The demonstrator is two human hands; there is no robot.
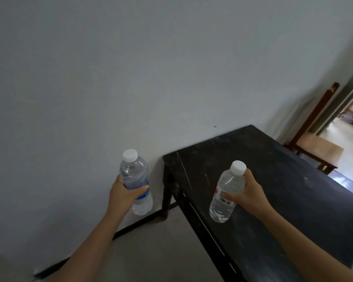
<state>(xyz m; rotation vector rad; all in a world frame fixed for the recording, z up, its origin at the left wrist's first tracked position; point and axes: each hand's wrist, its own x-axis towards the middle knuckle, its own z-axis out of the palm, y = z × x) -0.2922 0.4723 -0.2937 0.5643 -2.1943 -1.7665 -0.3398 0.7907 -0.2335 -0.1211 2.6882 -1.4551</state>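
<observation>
My left hand [125, 195] grips a clear water bottle with a blue label [136, 180] and a white cap, held upright in the air left of the table. My right hand [246, 193] grips a second clear water bottle with a red and white label [226, 192], also white-capped, tilted slightly and held above the dark tabletop. Both bottles look full of water. Fingers hide part of each label.
A dark, scuffed wooden table [273, 169] stands against a plain white wall [130, 78]. A wooden chair [316, 143] stands beyond the table at the right, near a bright doorway [351, 127]. Pale floor [161, 251] lies left of the table.
</observation>
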